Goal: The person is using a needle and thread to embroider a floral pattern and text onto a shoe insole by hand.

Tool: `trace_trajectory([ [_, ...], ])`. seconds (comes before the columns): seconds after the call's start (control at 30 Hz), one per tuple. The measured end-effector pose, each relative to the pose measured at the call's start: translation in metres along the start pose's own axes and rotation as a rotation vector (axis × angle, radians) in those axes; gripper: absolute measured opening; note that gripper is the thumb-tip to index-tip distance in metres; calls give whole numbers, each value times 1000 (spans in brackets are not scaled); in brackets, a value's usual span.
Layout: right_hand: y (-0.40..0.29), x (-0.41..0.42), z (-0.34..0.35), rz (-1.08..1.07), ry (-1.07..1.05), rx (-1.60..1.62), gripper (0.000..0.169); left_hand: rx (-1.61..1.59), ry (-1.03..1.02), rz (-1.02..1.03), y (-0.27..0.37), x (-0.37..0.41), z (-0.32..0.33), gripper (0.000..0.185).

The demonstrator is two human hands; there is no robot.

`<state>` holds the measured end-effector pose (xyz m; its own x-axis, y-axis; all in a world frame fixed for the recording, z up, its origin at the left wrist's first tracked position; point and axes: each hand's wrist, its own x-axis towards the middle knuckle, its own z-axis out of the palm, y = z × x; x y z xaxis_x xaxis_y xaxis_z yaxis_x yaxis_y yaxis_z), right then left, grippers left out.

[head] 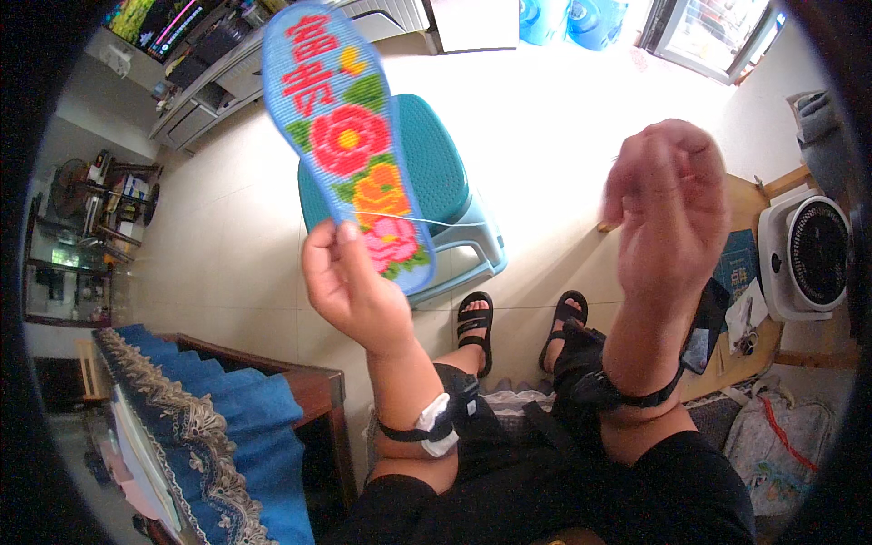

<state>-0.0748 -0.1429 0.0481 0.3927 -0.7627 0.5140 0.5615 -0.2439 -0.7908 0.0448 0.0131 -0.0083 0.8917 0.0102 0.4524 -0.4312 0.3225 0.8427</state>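
My left hand [357, 286] grips the lower edge of an embroidered insole [349, 139] between thumb and fingers. The insole is light blue, with red stitched characters near the top and red, orange and pink flowers with green leaves below. A white thread [436, 221] runs from it towards the right and fades against the bright floor. Raised well to the right, my right hand [671, 204] is blurred, its fingers curled in. Whether a needle or thread sits between those fingers cannot be made out. Behind the insole stands a teal plastic stool [432, 163], partly hidden by it.
At right, a wooden table [739, 371] carries a white round-grilled appliance [817, 252], a teal book [739, 262], scissors [748, 340] and a phone [696, 349]. A blue lace-trimmed cloth [245, 415] drapes furniture at lower left. Blue water jugs [596, 24] stand at the back.
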Motion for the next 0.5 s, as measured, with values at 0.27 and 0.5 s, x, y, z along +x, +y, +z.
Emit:
trace_trajectory([
  [0.27, -5, -29, 32, -416, -488, -605, 13, -204, -141, -118, 29, -36, 28, 16],
  [0.5, -8, -33, 36, -408, -503, -654, 14, -235, -181, -122, 36, -39, 26, 17],
])
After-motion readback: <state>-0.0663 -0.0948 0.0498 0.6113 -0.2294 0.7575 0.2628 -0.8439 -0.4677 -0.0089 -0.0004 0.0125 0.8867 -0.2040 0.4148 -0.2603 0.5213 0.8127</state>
